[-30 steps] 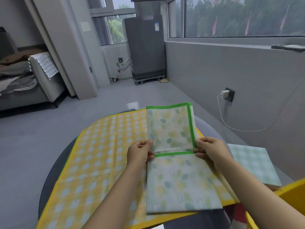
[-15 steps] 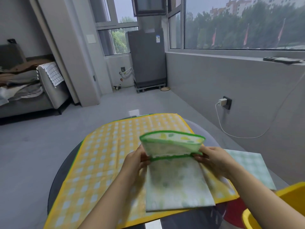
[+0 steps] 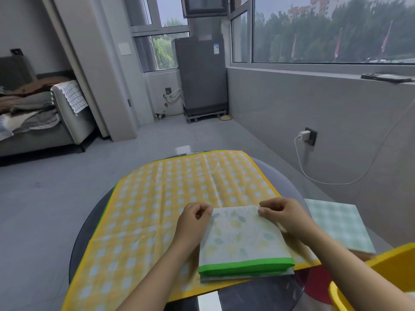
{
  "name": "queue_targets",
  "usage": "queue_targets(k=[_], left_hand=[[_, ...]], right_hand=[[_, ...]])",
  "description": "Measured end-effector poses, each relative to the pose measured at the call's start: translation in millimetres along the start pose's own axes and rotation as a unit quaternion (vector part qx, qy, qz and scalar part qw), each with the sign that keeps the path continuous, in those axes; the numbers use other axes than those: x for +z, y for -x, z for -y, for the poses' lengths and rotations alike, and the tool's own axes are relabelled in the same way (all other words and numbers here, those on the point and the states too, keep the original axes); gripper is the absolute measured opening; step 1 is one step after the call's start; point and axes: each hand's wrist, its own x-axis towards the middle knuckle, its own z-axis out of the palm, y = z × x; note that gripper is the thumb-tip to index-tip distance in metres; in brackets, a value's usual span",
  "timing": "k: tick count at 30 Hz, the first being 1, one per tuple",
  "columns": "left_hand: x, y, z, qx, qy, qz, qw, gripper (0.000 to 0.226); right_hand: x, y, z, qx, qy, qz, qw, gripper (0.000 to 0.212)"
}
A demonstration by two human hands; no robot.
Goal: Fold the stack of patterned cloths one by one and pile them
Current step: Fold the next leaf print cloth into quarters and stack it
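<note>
A leaf-patterned cloth with a green border (image 3: 243,239) lies folded into a small rectangle on top of the spread yellow checked cloth (image 3: 170,198). Its green edge faces me. My left hand (image 3: 194,218) pinches the far left corner of the fold with curled fingers. At the far right corner my right hand (image 3: 284,213) pinches the folded edge the same way. A folded green checked cloth (image 3: 336,223) lies to the right on the table.
The cloths cover a round dark glass table (image 3: 89,225). A yellow container (image 3: 381,279) stands at the near right edge. A white charger and cable (image 3: 303,136) hang on the right wall. A grey sofa (image 3: 40,122) stands far left.
Both hands have brought the far half of the leaf-patterned cloth toward me and laid it flat over the near half. The cloth is now half its former length.
</note>
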Motion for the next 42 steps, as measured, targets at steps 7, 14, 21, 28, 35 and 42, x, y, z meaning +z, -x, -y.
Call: queue_targets(k=[7, 14, 21, 28, 35, 42], left_hand=[[10.4, 17.6, -8.0, 0.093, -0.315, 0.022, 0.944, 0.043], [38.8, 34.1, -16.8, 0.14, -0.416, 0.164, 0.883, 0.069], [24.8, 38.2, -5.1, 0.106, -0.418, 0.155, 0.889, 0.056], [13.1, 50.4, 0.6, 0.047, -0.349, -0.005, 0.936, 0.046], [0.9, 39.4, -12.4, -0.106, -0.078, -0.048, 0.99, 0.042], [-20.1, 16.9, -40.3, -0.247, 0.083, 0.036, 0.965, 0.025]], right_hand=[[25.2, 12.4, -5.1, -0.117, 0.265, -0.027, 0.957, 0.04], [53.4, 35.4, -8.1, -0.125, 0.44, 0.041, 0.888, 0.112], [42.1, 35.4, -14.9, -0.109, 0.448, 0.052, 0.886, 0.124], [36.2, 43.7, -17.5, -0.089, 0.414, -0.113, 0.899, 0.071], [22.4, 41.9, 8.3, 0.059, 0.181, -0.11, 0.975, 0.031], [-9.0, 19.3, 26.9, 0.201, 0.034, -0.014, 0.979, 0.029]])
